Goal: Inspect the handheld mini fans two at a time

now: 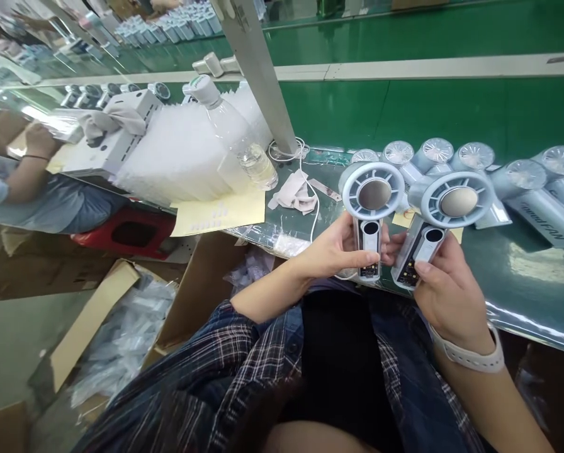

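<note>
Two handheld fans held side by side at the near edge of a workbench. Nearest, a plaid shirt (244,352) worn over a black top; a pale wristband (471,357) circles the right wrist. The left hand (332,251) is closed around the handle of the left fan (374,195), its thumb lying across the front. The right hand (452,299) grips the handle of the right fan (457,200), which is tilted, its head leaning right. Each fan has a light blue spoked ring about a silvery disc, and a dark panel on the handle. Both are above the near edge of the green bench (522,299). To the near left, a cardboard box (192,289) stands beside a pile of clear plastic bags (116,343).

On the bench, left of the fans, lie a crumpled cloth (295,192) and a white cable (315,220). Farther left, a clear bottle (237,135) leans on white sheets (169,148). Beyond the held fans, to the right, is a row of wrapped fans (475,155). At far left sits a co-worker (50,195). Farther off runs a green belt (428,113), with more pale blue fans (173,25) at the far left.
</note>
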`<state>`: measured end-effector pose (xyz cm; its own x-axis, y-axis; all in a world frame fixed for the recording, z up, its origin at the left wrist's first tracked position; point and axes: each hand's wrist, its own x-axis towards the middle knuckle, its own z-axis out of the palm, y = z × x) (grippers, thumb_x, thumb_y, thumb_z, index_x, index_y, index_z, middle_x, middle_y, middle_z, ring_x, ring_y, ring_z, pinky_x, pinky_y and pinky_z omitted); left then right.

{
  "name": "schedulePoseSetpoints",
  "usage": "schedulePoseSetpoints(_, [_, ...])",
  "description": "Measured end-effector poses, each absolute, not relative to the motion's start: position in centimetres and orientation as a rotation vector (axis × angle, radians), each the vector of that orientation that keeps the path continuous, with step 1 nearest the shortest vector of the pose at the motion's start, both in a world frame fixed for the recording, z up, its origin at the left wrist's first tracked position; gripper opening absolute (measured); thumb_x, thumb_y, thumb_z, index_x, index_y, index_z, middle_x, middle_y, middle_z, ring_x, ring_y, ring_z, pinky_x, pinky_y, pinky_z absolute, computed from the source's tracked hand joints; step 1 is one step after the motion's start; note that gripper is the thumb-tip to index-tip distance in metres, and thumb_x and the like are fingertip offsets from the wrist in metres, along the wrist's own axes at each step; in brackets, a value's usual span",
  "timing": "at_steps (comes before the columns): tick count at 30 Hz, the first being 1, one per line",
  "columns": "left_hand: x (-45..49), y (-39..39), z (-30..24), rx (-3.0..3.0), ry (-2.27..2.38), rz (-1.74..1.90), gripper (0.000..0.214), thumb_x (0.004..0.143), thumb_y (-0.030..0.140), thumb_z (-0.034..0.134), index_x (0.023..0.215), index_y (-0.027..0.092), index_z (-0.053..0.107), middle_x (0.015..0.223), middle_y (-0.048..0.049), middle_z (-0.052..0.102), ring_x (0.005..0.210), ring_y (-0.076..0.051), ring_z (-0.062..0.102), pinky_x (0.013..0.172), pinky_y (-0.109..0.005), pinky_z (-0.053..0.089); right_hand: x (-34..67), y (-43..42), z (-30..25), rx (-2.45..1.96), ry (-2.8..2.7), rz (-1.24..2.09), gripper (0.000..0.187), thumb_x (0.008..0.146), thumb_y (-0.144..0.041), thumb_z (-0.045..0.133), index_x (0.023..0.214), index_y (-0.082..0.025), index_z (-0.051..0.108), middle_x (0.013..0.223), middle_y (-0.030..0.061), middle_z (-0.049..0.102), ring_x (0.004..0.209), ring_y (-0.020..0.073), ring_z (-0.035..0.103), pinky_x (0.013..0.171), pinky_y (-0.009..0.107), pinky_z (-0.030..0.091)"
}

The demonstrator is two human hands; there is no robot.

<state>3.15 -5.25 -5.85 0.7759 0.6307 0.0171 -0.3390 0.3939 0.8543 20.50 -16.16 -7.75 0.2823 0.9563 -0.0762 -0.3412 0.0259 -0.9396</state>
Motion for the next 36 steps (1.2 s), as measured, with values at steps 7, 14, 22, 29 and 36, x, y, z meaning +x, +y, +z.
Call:
schedulePoseSetpoints(7, [3.3,-5.5,-6.5,1.049,0.264,0.575,0.051,0.082,0.048,0.090,0.111,0.021,0.058,0.095,-0.0019,0.065,0.086,-0.019,0.070,0.084,-0.038,0.059,20.7,-16.5,-7.5,-1.102,-0.714,1.142,0.051,0.088,-0.038,0.085,0.132,-0.035,0.060,0.121,0.0059,0.077,0.099,0.0277,0.077,0.086,0.048,0.068])
schedulePoseSetpoints(14, [3.1,-5.1,-6.8,1.081,0.277,0.567,0.058,0.078,0.040,0.093,0.115,0.024,0.051,0.098,-0.0001,0.063,0.084,-0.017,0.068,0.081,-0.036,0.058,20.7,-16.6,-8.1,-1.139,-0.657,1.120,0.049,0.084,-0.035,0.087,0.128,-0.034,0.063,0.114,0.0048,0.077,0.092,0.0252,0.075,0.081,0.043,0.067])
schedulePoseSetpoints(22, [3.6,-4.8,-7.8,1.002,0.405,0.678,0.061,0.080,0.059,0.087,0.110,0.024,0.048,0.093,0.0022,0.061,0.074,-0.014,0.064,0.073,-0.033,0.057,20.3,-16.1,-8.0,-1.169,-0.522,1.063,0.028,0.088,-0.036,0.078,0.113,-0.029,0.070,0.097,0.0030,0.077,0.073,0.0200,0.070,0.064,0.033,0.060])
schedulePoseSetpoints(29, [3.3,-3.8,-7.4,1.182,0.329,0.588,0.061,0.082,0.055,0.088,0.113,0.022,0.047,0.086,0.0016,0.064,0.072,-0.016,0.066,0.073,-0.035,0.056,19.6,-15.9,-8.6,-1.175,-0.560,1.052,0.025,0.091,-0.038,0.078,0.112,-0.028,0.069,0.099,0.0038,0.076,0.074,0.0207,0.069,0.063,0.034,0.060])
schedulePoseSetpoints(36, [3.2,-3.3,-7.8,1.175,0.308,0.589,0.062,0.086,0.055,0.087,0.116,0.021,0.044,0.098,-0.0023,0.066,0.080,-0.017,0.070,0.080,-0.037,0.059,19.4,-15.1,-8.8,-1.161,-0.619,1.062,0.029,0.093,-0.043,0.077,0.118,-0.030,0.069,0.102,0.0033,0.078,0.076,0.0222,0.073,0.067,0.038,0.064])
